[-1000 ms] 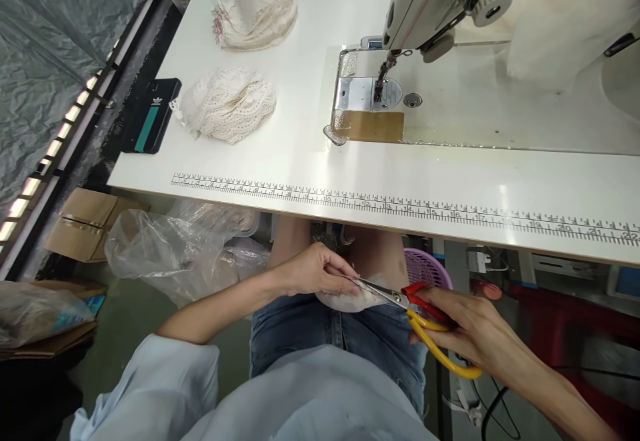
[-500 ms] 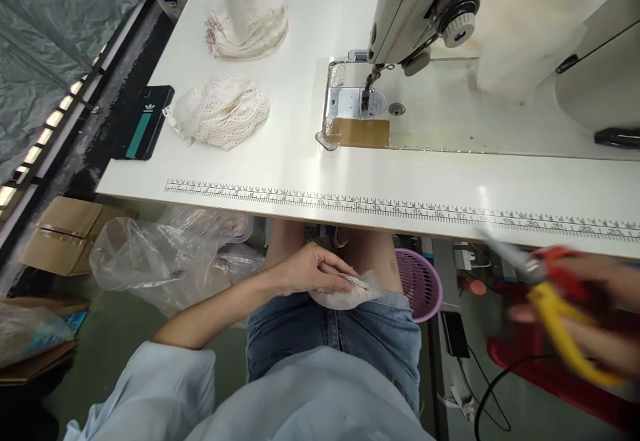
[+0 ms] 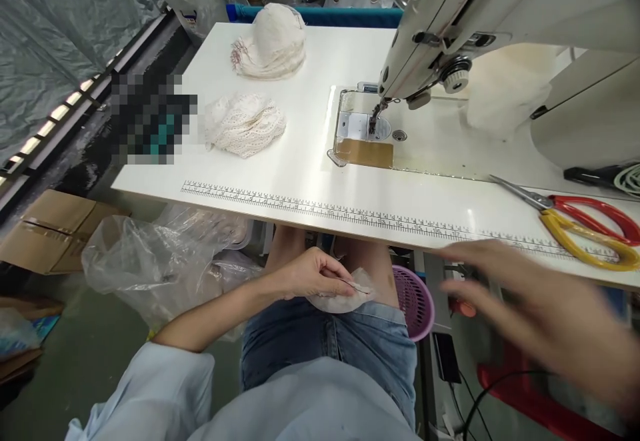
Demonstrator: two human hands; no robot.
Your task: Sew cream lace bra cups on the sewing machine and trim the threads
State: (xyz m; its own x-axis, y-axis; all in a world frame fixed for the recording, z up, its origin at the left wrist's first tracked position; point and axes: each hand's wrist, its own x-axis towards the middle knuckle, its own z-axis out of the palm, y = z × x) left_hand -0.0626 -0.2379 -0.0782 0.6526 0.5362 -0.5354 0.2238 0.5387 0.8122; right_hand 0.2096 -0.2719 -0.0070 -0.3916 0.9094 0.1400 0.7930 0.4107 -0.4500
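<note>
My left hand [image 3: 313,274] rests on my lap below the table edge, fingers pinched on a small white fabric piece [image 3: 340,298] with a reddish thread edge. My right hand [image 3: 530,311] hovers in the air just in front of the table edge, fingers spread and motion-blurred, holding nothing. The scissors [image 3: 580,221] with one red and one yellow handle lie on the white table [image 3: 310,181] at the right, blades pointing left. A sewing machine [image 3: 480,21] stands at the back right, its needle [image 3: 374,121] over the metal plate.
Two heaps of cream lace fabric [image 3: 247,124] [image 3: 273,44] lie on the table's left half, beside a blurred dark object [image 3: 150,118]. A printed ruler [image 3: 325,211] runs along the table's front edge. Under the table are a purple basket [image 3: 413,298], a clear plastic bag [image 3: 160,254] and cardboard boxes [image 3: 50,228].
My right hand carried the scissors away from the fabric piece, laid them on the table at the right, and now moves back left with nothing in it. The left hand kept its hold.
</note>
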